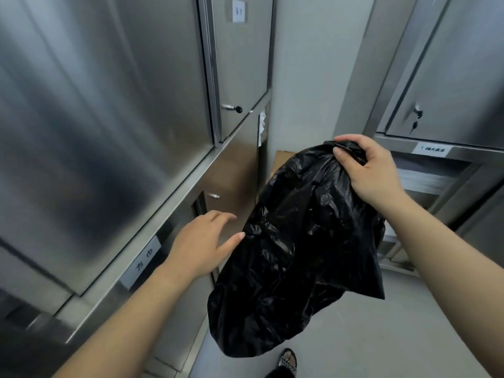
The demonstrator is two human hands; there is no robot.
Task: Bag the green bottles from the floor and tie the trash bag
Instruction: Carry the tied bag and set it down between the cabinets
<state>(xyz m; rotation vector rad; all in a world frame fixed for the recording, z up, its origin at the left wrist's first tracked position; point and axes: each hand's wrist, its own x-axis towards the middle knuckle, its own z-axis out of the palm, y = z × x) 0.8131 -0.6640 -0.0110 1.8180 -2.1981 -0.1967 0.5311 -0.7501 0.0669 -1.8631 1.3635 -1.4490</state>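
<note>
You are pinching the gathered neck of the trash bag (297, 241) in your closed right hand (373, 170) at two o'clock while your left hand (201, 241), fingers spread and empty, is reaching its side at nine o'clock, so grip the rim there and pull it wide.

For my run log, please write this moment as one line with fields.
right hand: grips gathered top of black trash bag | left hand: open, thumb at bag side | bag: hangs off floor | green bottles: none visible

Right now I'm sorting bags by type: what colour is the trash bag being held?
Glossy black, seen in the head view: the trash bag hangs from the right hand.
</note>
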